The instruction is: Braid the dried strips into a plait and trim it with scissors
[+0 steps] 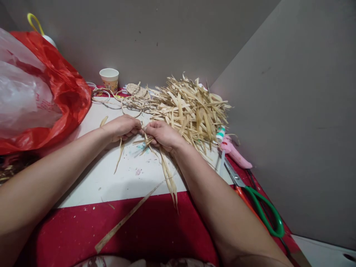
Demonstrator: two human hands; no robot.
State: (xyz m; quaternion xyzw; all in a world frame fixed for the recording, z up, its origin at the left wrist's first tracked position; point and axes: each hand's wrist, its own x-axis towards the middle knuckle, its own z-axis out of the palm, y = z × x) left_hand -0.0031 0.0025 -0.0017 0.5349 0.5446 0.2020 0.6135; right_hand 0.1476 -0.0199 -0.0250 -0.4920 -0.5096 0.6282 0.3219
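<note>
Both hands meet over the white board point(119, 185), fingertips almost touching. My left hand point(124, 128) is closed in a pinch on a thin twisted cord of dried plant strips, and a loose strip point(119, 157) hangs below it. My right hand point(162, 135) is closed around dried strips point(168, 174) whose long ends trail toward me over the board's edge. Behind the hands, braided cord point(139, 105) runs along the back. A large heap of dried strips point(191, 107) lies just beyond my right hand. The exact grip point between the fingers is hidden.
At left bulges a red plastic bag point(69, 89) with clear plastic. A paper cup point(109, 79) stands by the back wall. At right lie green-handled scissors point(261, 207) and a pink glue gun point(236, 154). A single long strip point(130, 213) crosses the red cloth point(83, 230).
</note>
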